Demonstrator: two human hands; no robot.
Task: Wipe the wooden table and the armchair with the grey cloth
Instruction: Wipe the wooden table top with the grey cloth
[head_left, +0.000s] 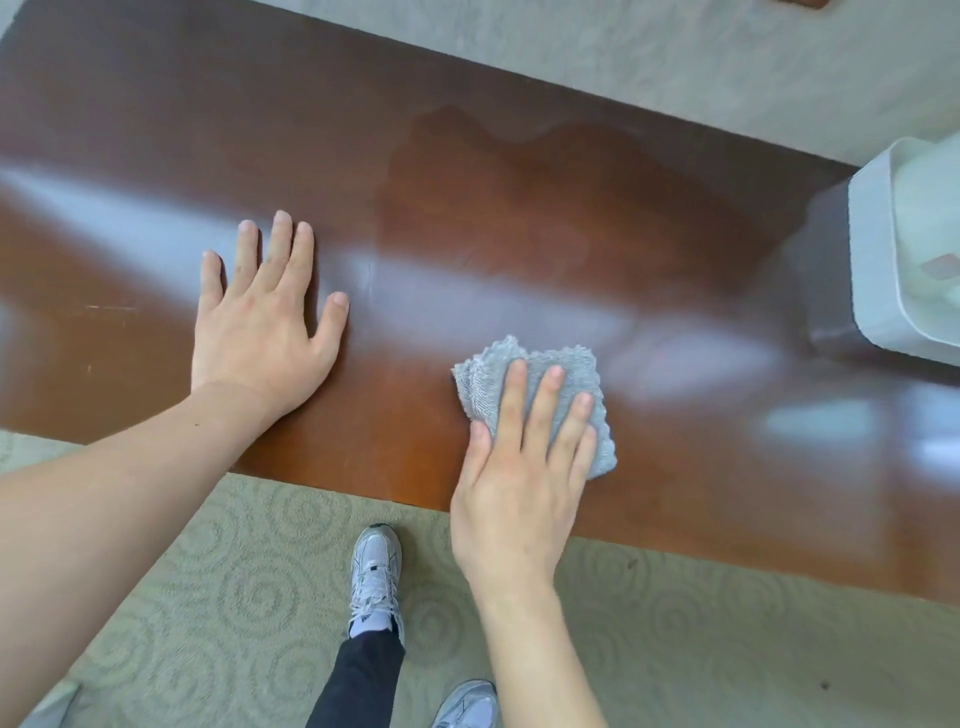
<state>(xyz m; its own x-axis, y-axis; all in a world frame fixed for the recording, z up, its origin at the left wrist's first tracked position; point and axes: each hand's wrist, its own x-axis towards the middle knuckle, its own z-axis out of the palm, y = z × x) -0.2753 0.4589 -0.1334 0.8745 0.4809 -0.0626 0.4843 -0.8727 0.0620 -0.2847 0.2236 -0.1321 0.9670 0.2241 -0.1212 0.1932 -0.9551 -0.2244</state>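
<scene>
Two hands lay on the tabletop (467, 171): the right hand (519, 478) pressed the folded grey cloth (545, 379) under straight fingers (545, 400) near the front edge, while the left hand (260, 327) rested flat, fingers spread, holding nothing, well to the cloth's left.

The right hand (511, 478) presses a folded grey cloth (540, 384) flat against the glossy wooden bench (467, 208), near its front edge; straight fingers (550, 395) lie across the cloth. The left hand (260, 317) rests palm down on the bench, fingers spread, well apart from the cloth. A damp-looking patch darkens the wood beyond the cloth. A white plastic bin (878, 249) stands at the bench's right end. Below, two grey trainers (375, 577) stand on a patterned carpet (208, 597).
</scene>
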